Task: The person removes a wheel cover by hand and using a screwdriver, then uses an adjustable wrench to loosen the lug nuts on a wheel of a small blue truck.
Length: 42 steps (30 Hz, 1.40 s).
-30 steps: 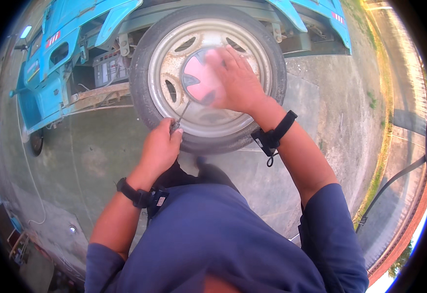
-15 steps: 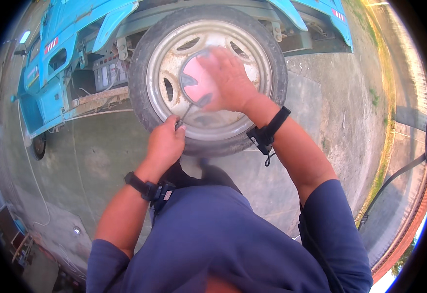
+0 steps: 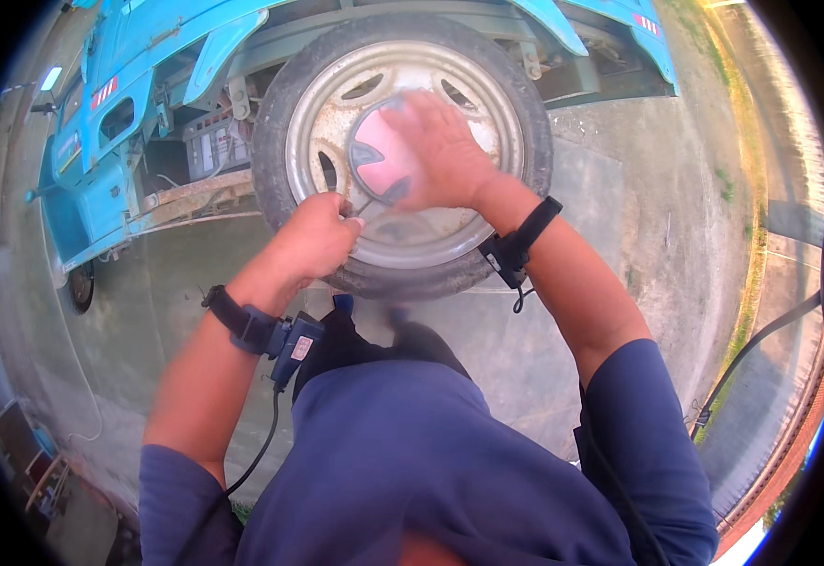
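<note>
A wheel with a worn black tyre (image 3: 288,106) and a scuffed, pale rim (image 3: 450,236) fills the upper middle. Its round centre cap (image 3: 379,174) looks pinkish with grey cut-out shapes. My right hand (image 3: 440,151), slightly blurred, lies over the cap with fingers spread. At the lower left of the rim, my left hand (image 3: 327,236) is closed around a slim screwdriver-like tool (image 3: 355,209); most of its handle is hidden by the fingers, and the shaft points toward the cap's edge. Both wrists wear black strapped devices.
Behind the wheel stands a blue vehicle (image 3: 101,208) with an exposed frame and a battery-like box (image 3: 214,146). Concrete ground (image 3: 619,236) surrounds my feet. Along the right run a grassy strip (image 3: 742,311) and a dark hose or cable (image 3: 770,330); clutter (image 3: 49,472) lies at the lower left.
My left hand has moved up and turned, its forearm swinging leftward, still closed on the tool. My right hand stays over the cap, shifting only slightly.
</note>
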Tool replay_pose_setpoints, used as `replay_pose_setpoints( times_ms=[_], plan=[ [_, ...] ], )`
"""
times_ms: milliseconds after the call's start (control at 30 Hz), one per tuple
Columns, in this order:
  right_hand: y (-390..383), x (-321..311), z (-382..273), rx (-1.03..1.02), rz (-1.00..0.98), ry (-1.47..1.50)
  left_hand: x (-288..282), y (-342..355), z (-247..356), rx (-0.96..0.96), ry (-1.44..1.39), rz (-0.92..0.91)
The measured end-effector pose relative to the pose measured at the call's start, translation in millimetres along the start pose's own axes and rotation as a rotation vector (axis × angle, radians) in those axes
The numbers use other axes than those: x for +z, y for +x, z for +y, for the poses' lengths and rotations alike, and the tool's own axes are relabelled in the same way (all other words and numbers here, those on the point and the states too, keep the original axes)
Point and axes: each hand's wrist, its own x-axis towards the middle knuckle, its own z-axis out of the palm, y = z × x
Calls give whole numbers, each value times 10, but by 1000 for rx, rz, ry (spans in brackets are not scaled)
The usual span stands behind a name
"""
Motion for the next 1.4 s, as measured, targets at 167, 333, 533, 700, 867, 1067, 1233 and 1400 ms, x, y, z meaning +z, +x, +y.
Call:
replay_pose_setpoints(
  times_ms=[167,333,533,700,867,1067,1233,1400],
  plan=[
    [-27,-61,81,-30,-19,32,360,-57,-235,68,40,123],
    [-42,-24,133,-61,-20,73,784,-14,-442,161,55,271],
    [-116,-30,166,-71,-24,87,433,-79,-61,-112,-399,-32],
    [-110,-75,76,-40,-85,20,87,-3,89,-203,-195,-158],
    [-119,-92,58,-36,-40,36,299,-46,-202,-26,-181,-50],
    [-189,-20,-59,14,46,19,532,-228,-487,65,-102,130],
    [-251,120,-335,277,153,-9,352,-477,-517,58,26,239],
    [-204,14,-631,656,93,53,374,-578,-406,76,104,242]
  ],
)
